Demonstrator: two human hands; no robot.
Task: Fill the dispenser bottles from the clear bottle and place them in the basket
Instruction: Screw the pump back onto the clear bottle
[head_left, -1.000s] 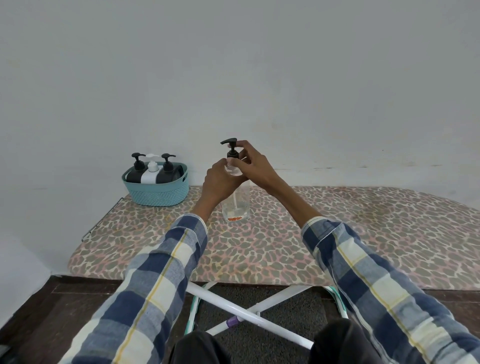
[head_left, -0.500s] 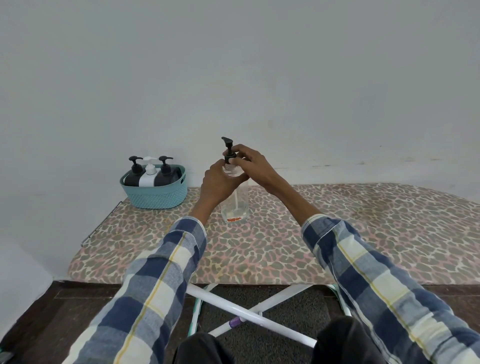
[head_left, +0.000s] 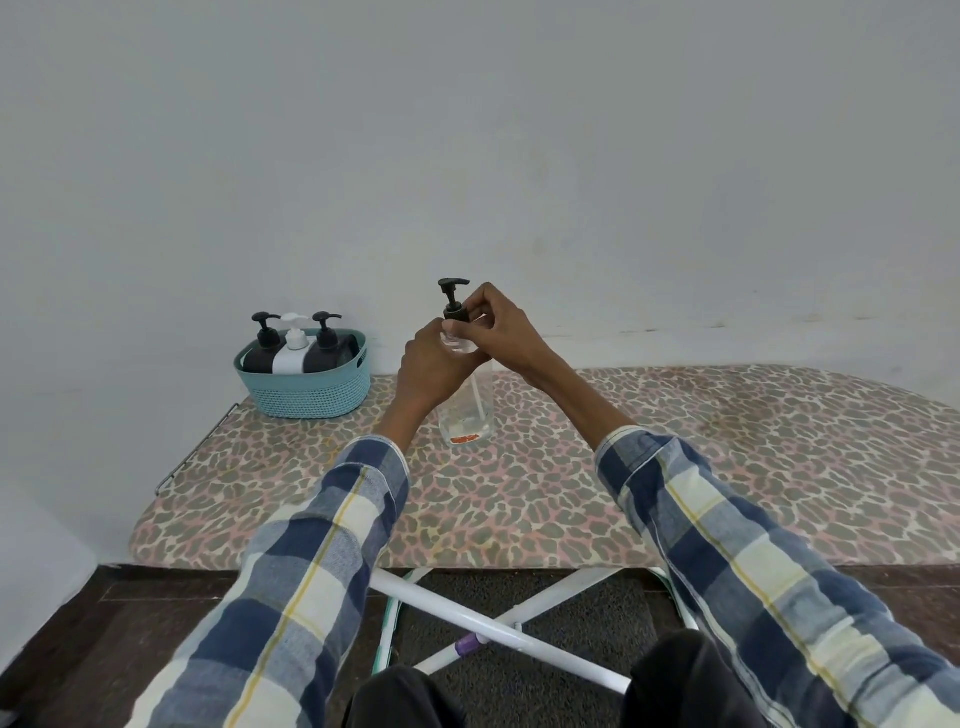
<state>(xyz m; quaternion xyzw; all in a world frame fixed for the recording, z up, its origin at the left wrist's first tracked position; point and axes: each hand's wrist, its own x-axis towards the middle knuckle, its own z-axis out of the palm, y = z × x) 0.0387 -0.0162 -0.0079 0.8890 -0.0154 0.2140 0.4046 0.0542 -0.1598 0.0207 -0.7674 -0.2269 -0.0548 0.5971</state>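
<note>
A clear bottle (head_left: 470, 408) stands upright on the leopard-print ironing board (head_left: 675, 457), nearly empty, with a black pump (head_left: 453, 299) on its neck. My left hand (head_left: 434, 358) wraps around the bottle's shoulder. My right hand (head_left: 496, 327) pinches the pump's collar from the right. A teal basket (head_left: 311, 392) at the board's far left holds three dispenser bottles: a black one (head_left: 262, 351), a white one (head_left: 292, 351) and another black one (head_left: 327, 345), all upright with pumps on.
The board stands against a plain white wall (head_left: 467, 156). Its white crossed legs (head_left: 493, 629) show below the near edge, over a dark floor mat. A wire rest (head_left: 195, 447) sticks out at the board's left end.
The pump head has turned on the clear bottle, its nozzle swinging round and now pointing right. Both hands stay on the bottle.
</note>
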